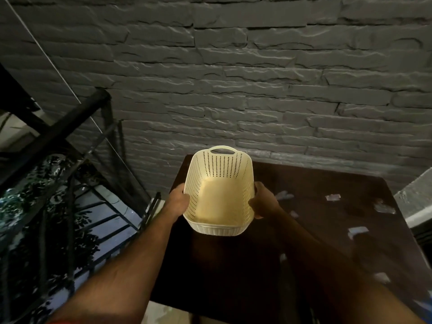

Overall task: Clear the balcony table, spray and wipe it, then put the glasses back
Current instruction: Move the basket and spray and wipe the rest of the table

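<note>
Holding a cream perforated basket [219, 192] by its long sides, left hand [176, 202] and right hand [263, 202] have fingers curled on its rim. Basket sits above the dark desk [315, 206], near its far left corner by the grey brick wall [257, 78]. Black railing [58, 129] stands at left.

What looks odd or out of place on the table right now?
Nothing looks spilled or broken. The basket is empty, gripped at its sides by the left hand and right hand. On the dark table, pale glints to the right may be glasses or reflections; the picture is too dim to tell.
</note>
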`<state>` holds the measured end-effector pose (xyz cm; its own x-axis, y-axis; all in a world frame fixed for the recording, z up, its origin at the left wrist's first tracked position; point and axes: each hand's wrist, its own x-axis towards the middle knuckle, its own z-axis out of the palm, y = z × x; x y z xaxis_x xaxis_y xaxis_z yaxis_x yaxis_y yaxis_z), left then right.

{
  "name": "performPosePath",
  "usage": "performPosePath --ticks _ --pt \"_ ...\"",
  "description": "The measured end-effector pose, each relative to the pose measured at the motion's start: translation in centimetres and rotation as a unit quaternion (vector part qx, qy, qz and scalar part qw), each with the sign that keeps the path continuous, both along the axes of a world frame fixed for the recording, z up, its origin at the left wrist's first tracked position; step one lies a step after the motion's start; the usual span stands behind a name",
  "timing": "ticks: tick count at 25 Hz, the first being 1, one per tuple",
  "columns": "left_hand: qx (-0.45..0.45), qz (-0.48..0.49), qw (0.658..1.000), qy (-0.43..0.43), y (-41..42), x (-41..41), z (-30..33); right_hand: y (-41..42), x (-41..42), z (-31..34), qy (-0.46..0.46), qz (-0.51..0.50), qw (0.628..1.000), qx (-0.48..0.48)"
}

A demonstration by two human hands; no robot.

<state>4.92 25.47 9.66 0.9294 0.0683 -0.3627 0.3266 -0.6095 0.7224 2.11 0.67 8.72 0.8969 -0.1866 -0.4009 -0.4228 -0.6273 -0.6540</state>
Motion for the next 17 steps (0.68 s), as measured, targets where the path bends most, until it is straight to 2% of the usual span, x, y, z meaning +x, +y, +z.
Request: performPosePath --ticks 8,17 --pt "0.023 -0.042 0.999 0.026 6.9 9.8 -2.5 6.8 6.9 -2.3 0.024 -0.03 0.999 -0.003" --pt "0.014 -0.056 0.998 0.038 8.5 15.1 -5.0 9.5 11.5 -4.3 0.043 -0.076 0.996 0.01"
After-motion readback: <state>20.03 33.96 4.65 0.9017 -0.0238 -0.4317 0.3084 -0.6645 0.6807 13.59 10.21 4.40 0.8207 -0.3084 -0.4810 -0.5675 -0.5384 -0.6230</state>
